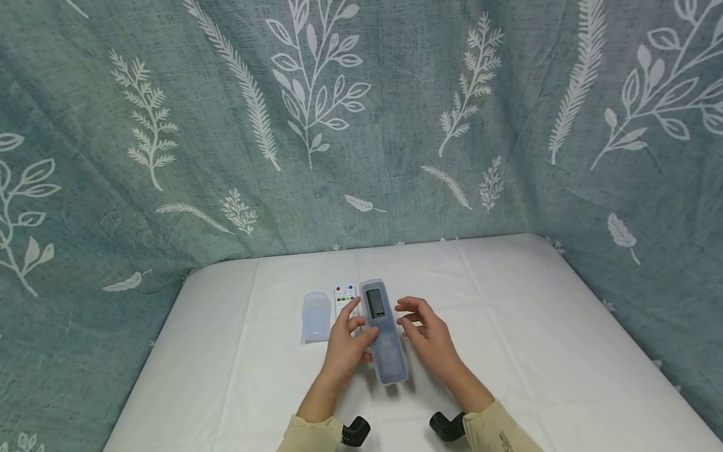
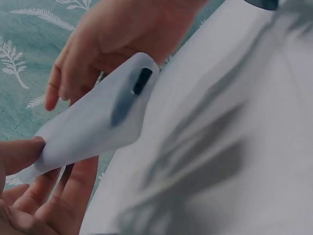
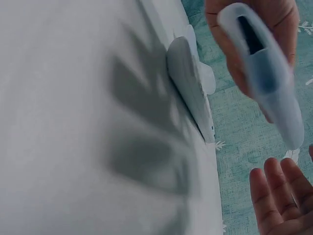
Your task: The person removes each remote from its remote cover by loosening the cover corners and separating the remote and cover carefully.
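A long translucent bluish remote-control case [image 1: 390, 351] with a dark rectangle near its far end is raised over the white table. My left hand [image 1: 343, 351] holds it from the left, thumb on top and fingers underneath. To the right of the case, my right hand [image 1: 430, 339] has its fingers loosely bent, close to the edge and apart from it. In the right wrist view the right hand's fingertips [image 3: 274, 171] sit below the case [image 3: 279, 103]. A white remote control [image 1: 344, 294] with coloured buttons lies behind my left hand, partly hidden by it.
Left of the white remote lies a pale translucent blue cover piece [image 1: 316, 316]. The table [image 1: 271, 389] has a white cloth, and a green leaf-patterned curtain [image 1: 395, 125] hangs behind it. Black devices [image 1: 356, 431] are at both wrists.
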`<state>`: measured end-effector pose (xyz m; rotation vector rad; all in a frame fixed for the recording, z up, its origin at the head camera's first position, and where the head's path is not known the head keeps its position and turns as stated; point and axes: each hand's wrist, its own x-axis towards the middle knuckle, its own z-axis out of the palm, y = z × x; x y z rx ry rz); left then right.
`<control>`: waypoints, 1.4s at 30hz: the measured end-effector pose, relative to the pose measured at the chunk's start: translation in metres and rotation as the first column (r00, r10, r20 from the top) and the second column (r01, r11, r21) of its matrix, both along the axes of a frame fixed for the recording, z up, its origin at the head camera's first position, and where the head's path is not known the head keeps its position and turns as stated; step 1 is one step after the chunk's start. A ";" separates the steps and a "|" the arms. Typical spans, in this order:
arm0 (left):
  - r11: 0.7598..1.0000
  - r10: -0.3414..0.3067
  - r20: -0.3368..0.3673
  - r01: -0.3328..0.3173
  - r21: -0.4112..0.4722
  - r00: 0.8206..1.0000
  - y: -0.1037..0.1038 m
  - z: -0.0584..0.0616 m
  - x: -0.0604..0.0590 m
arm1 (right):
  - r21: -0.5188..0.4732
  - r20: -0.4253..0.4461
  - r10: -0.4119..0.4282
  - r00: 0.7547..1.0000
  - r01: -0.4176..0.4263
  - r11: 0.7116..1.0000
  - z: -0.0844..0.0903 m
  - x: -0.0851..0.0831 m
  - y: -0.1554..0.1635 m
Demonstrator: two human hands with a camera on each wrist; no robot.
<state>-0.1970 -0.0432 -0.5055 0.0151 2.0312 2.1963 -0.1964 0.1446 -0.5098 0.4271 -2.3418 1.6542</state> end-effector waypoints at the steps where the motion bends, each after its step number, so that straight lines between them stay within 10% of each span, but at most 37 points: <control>1: 1.000 -0.001 -0.009 0.001 -0.021 1.000 0.001 -0.001 0.000 | -0.012 0.002 -0.006 1.000 0.006 1.000 0.001 -0.001 0.000; 12: 0.993 -0.031 -0.152 0.012 -0.121 0.988 0.005 -0.011 0.009 | 0.030 0.059 -0.014 0.998 0.012 0.999 0.012 0.001 -0.006; 26: 0.991 -0.005 -0.328 -0.039 -0.128 0.945 0.004 -0.011 0.015 | 0.062 -0.175 0.042 0.984 -0.032 0.998 0.034 0.000 -0.018; 42: 0.994 0.083 -0.360 -0.101 -0.032 0.929 0.001 0.002 0.011 | 0.066 -0.186 0.027 0.982 -0.015 0.998 0.032 0.003 -0.020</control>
